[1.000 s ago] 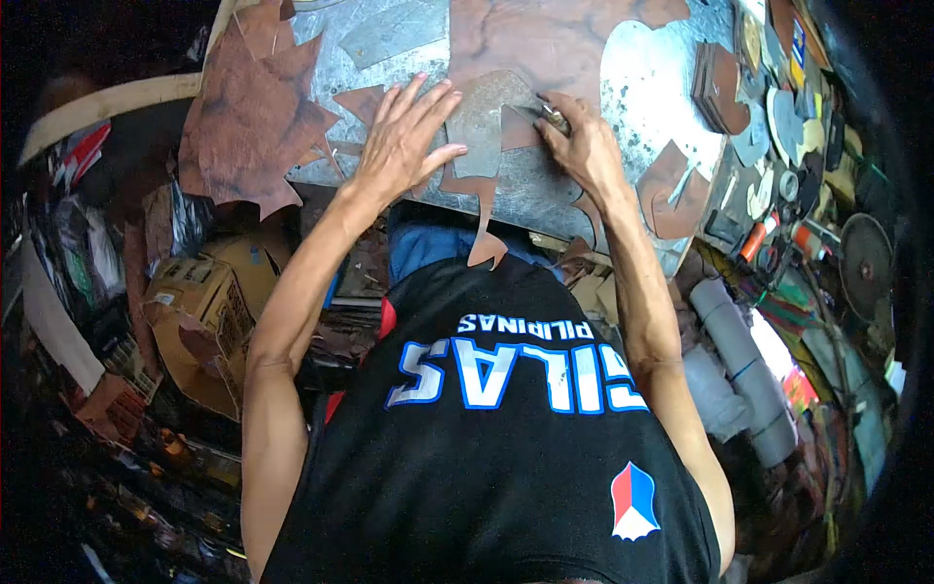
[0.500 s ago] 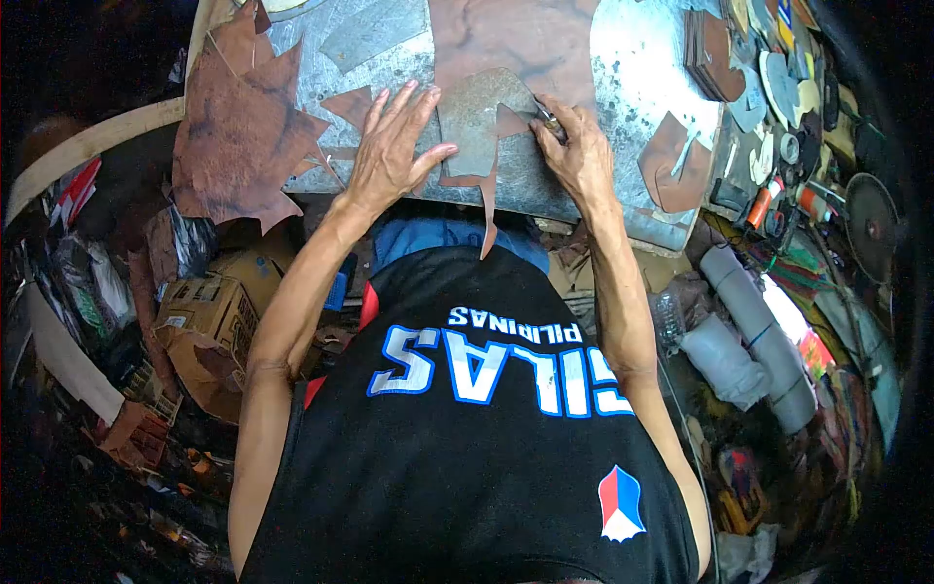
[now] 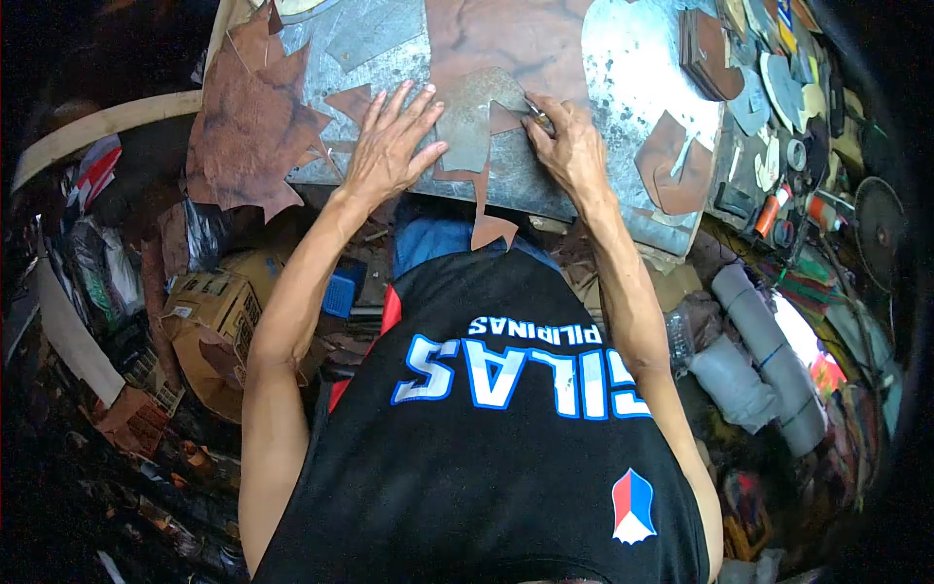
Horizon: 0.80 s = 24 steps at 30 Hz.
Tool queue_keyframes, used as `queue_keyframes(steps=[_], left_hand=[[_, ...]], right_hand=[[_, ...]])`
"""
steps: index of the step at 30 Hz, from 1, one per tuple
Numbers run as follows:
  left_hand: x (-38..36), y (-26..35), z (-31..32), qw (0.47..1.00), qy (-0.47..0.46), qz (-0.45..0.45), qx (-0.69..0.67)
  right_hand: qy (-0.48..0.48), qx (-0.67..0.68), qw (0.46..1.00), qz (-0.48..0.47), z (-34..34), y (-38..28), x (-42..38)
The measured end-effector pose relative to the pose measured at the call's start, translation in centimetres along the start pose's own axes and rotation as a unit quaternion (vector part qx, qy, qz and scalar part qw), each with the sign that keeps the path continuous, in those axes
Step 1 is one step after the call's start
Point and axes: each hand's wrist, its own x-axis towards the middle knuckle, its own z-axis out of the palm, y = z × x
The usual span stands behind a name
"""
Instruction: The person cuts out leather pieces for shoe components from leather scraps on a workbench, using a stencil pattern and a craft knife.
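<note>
Brown leather (image 3: 506, 39) lies across the metal-topped table (image 3: 632, 49), and a grey template (image 3: 462, 122) rests on its near part. My left hand (image 3: 392, 141) is spread flat, its fingers at the template's left edge. At the template's right side, my right hand (image 3: 567, 141) is closed round a small cutting tool (image 3: 537, 115); its tip is at the template's edge and is hard to make out. From below the template a narrow leather strip (image 3: 481, 200) hangs over the table's front edge.
A large ragged leather piece (image 3: 248, 131) overhangs the table's left side. Toward the right lie a leather scrap (image 3: 673, 165) and a stack of cut brown pieces (image 3: 708, 56). Beyond them are tools and an orange-labelled tube (image 3: 772, 210). An open cardboard box (image 3: 209, 316) stands below left.
The right hand and tool have moved slightly up and left along the template's edge. The hanging strip's lower end now shows wider. The whole view has shifted slightly.
</note>
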Motion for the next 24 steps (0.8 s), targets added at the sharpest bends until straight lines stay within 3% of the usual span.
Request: queue_keyframes(steps=[6,8,9,14,17,20,24], left_hand=[[0.0,0.2,0.1,1.000,0.014,0.003,0.002],[0.2,0.3,0.1,1.000,0.024,0.006,0.007],[0.2,0.3,0.2,1.000,0.024,0.004,0.004],[0.0,0.4,-0.6,1.000,0.012,0.005,0.007],[-1.6,1.1,-2.0,0.998,0.056,-0.016,-0.032],[-5.1,1.4,-2.4,0.999,-0.003,0.022,-0.028],[-7.5,3.3,-3.0,0.998,-0.005,-0.050,0.039]], right_hand=[[-0.008,-0.002,1.000,-0.008,0.3,0.1,-0.6],[-0.013,0.094,0.995,0.026,-0.2,-0.7,-1.6],[0.002,0.057,0.998,-0.032,-0.4,-1.1,-2.9],[-0.179,0.011,0.978,-0.109,-0.6,-5.8,-10.1],[-0.133,-0.012,0.978,-0.158,1.9,-5.0,-11.0],[-0.154,-0.051,0.974,-0.160,2.5,-4.6,-10.6],[-0.172,-0.041,0.969,-0.172,1.1,-6.0,-10.3]])
